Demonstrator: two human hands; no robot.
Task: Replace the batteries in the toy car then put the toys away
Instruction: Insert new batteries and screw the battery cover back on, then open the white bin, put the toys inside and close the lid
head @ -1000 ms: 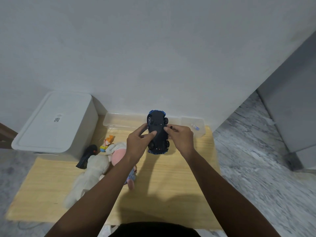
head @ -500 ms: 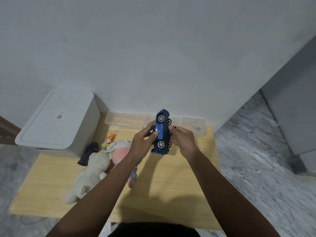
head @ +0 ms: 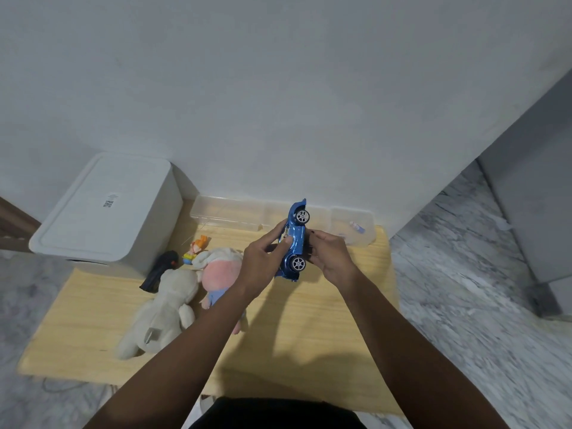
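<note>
Two hands hold a shiny blue toy car (head: 295,239) up in the air above a light wooden table (head: 325,320). The car is turned on its side, so two of its silver wheels face the camera. One wheel is up high and one is down low.

The left hand (head: 263,263) grips the car from the left. Its thumb is curled over the blue body and its fingers wrap around the far side. The right hand (head: 331,257) grips the car from the right. Its fingers are bent around the bottom side of the car, and one dark fingernail shows near the top.

On the table, left of the hands, lies a cream plush animal (head: 161,308). Just beside it is a pink and white plush doll (head: 218,267), partly hidden by the left arm. A small orange-haired toy figure (head: 195,249) rests by the doll's head. A black toy remote (head: 159,270) lies next to the cream plush.

At the back of the table, against the white wall, is a long clear plastic box (head: 229,212). Right of it is a smaller clear plastic tub (head: 353,224) with a little white and blue thing inside; it is too small to tell what it is.

A big white bin with a lid (head: 105,209) stands at the table's left back corner. The floor around is grey marble.
</note>
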